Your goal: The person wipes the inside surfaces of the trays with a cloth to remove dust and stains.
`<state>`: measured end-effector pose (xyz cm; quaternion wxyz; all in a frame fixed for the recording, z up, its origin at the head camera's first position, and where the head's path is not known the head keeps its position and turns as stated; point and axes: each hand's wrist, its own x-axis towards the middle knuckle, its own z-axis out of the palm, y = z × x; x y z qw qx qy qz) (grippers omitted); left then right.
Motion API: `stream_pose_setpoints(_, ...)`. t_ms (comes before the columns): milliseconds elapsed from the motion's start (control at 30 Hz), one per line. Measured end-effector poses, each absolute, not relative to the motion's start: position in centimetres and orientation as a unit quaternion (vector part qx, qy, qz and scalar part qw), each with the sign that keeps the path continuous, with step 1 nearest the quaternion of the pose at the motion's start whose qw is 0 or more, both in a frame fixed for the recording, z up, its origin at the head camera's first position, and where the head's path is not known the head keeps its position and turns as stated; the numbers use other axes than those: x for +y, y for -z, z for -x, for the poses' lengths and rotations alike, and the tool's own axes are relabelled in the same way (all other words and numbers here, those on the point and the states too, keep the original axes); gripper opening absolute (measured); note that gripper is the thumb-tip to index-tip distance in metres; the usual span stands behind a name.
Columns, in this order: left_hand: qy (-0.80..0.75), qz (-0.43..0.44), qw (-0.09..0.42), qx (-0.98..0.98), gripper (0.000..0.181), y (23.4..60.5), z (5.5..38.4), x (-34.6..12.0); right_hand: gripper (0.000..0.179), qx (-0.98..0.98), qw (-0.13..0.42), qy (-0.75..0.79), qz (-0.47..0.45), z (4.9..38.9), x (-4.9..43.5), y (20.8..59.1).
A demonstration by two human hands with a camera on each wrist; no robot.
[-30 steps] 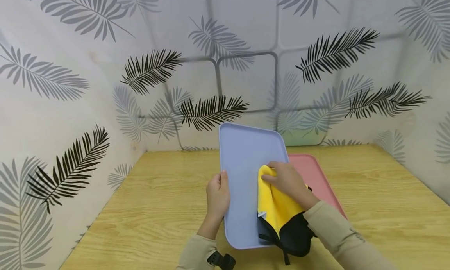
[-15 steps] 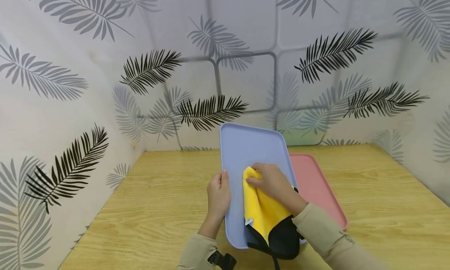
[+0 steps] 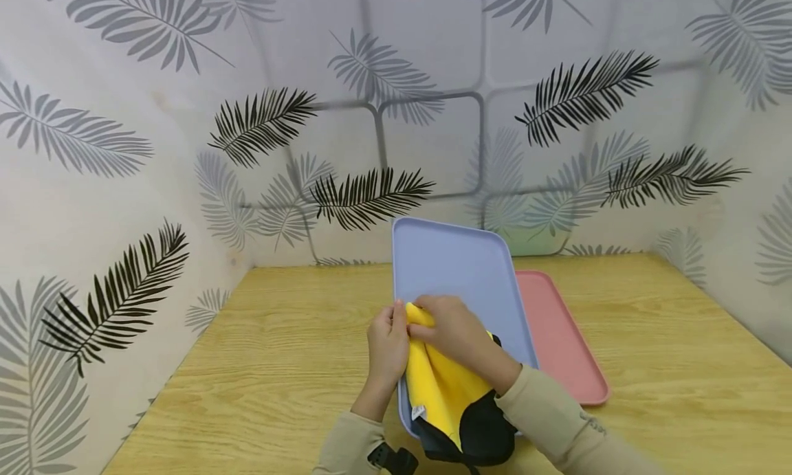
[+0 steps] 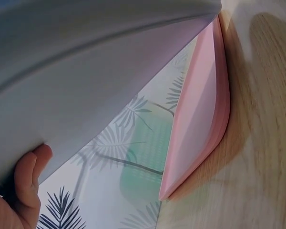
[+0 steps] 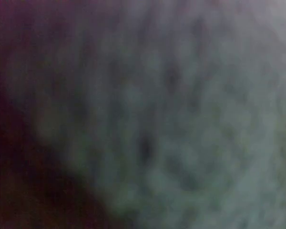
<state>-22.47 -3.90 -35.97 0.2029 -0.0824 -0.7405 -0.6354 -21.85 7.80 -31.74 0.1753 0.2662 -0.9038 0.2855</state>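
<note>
My left hand (image 3: 388,344) grips the left edge of a light blue tray (image 3: 452,255), which is held tilted above the table. From the left wrist camera, the fingers (image 4: 33,167) curl behind the tray's pale underside (image 4: 100,90). My right hand (image 3: 454,334) pinches a yellow-and-black cloth (image 3: 433,399) with a small white label and a dark strap. The cloth lies over the lower part of the tray, its upper edge by my left thumb. Everything is blurred in the right wrist view.
A pink tray (image 3: 557,337) lies on the wooden table (image 3: 278,365), partly behind the blue one, at its right. A leaf-patterned curtain (image 3: 346,145) hangs behind and beside the table. A black strapped device (image 3: 392,458) sits on my left wrist.
My right hand has drawn the cloth leftward and slightly down across the blue tray, until it meets my left hand. The left hand keeps its hold; more of the pink tray shows.
</note>
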Motion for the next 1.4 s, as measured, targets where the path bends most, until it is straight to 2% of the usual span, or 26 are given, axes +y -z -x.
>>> stream_pose_setpoints(400,0.636,0.08,0.199,-0.742,0.036,36.1,22.5,-4.0,0.017,-0.911,0.184,-0.258,-0.264,21.6,7.7,31.9)
stream_pose_setpoints(600,0.63,0.067,0.206,-0.746,0.036,35.9,22.8,-4.2,0.025,-0.935,0.171,-0.215,-0.223,21.3,8.4,31.9)
stream_pose_setpoints(1400,0.618,0.061,0.246,-0.744,0.036,35.1,22.8,-5.2,0.038,-0.966,0.114,-0.192,-0.127,23.1,15.0,33.5)
